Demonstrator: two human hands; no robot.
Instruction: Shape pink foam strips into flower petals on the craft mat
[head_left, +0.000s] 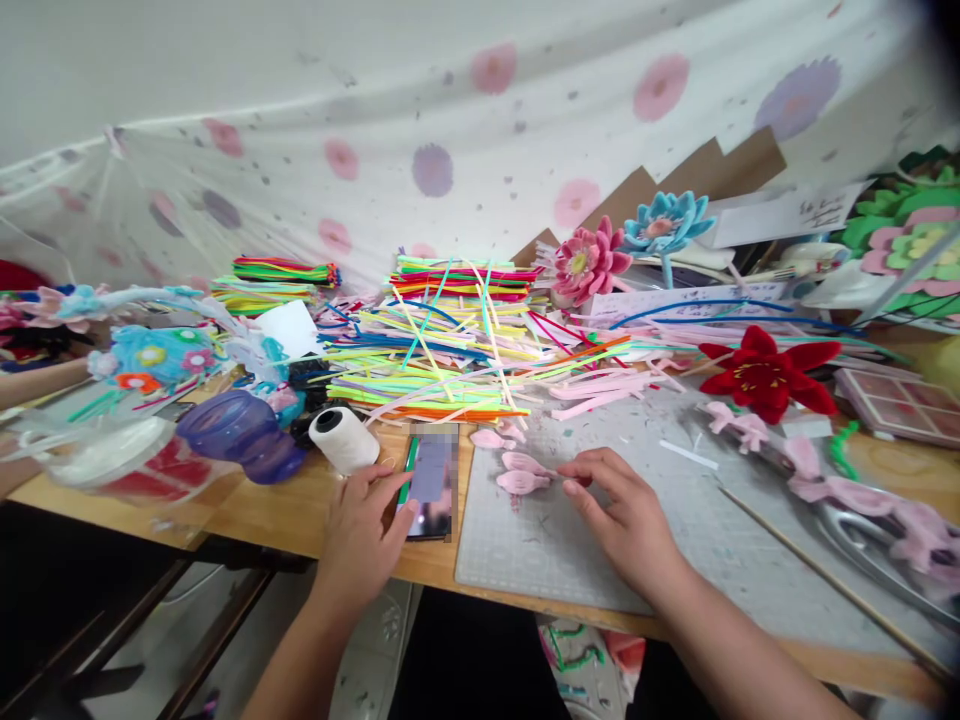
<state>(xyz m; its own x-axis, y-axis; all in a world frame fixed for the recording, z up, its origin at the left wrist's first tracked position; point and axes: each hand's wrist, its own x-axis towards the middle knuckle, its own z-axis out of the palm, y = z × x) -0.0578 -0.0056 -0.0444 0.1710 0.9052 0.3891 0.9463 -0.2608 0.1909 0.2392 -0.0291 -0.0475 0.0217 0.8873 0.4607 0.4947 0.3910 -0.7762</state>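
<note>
My left hand rests on the wooden table edge, its fingers stretched toward a smartphone lying flat, with the fingertips touching the phone's left side. My right hand lies on the grey cutting mat, fingers curled and pinching the end of a pink pipe-cleaner petal. Two more pink petals lie just beyond it on the mat.
A big heap of coloured pipe cleaners fills the middle of the table. A white thread spool and a purple container stand left of the phone. A red flower, pink flower pieces and a thin wooden stick lie right.
</note>
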